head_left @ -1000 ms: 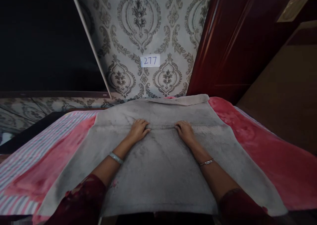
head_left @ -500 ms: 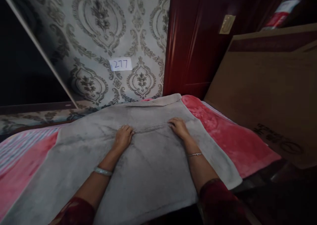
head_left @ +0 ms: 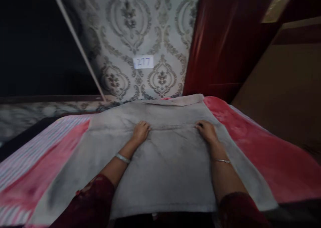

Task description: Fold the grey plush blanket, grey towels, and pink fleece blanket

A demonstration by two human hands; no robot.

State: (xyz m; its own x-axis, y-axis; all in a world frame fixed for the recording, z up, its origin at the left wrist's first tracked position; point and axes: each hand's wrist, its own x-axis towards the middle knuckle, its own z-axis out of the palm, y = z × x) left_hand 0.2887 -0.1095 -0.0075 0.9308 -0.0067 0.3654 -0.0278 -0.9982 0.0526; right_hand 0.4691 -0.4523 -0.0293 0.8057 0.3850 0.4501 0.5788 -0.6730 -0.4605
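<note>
A grey plush cloth (head_left: 175, 167) lies spread before me, with a raised crease running across its upper middle. At the left end of that crease, my left hand (head_left: 140, 132) has its fingers curled down and closed on the cloth. My right hand (head_left: 207, 131) pinches the crease's other end between thumb and fingers. Between the hands the crease is drawn fairly straight. The cloth's far edge is folded over near the wall, and its near hem reaches toward my body. What the fingertips grip is partly hidden.
Beneath the cloth, a red plush blanket (head_left: 265, 161) shows on both sides, over a striped sheet (head_left: 30, 154). Behind stand patterned wallpaper with a paper label (head_left: 143, 62), a dark screen (head_left: 45, 47) at left, a red wooden panel (head_left: 220, 44), and a cardboard box (head_left: 288, 87) at right.
The view has turned left, so everything sits further right in it. Both hands stay at the crease, which looks straighter and more level now.
</note>
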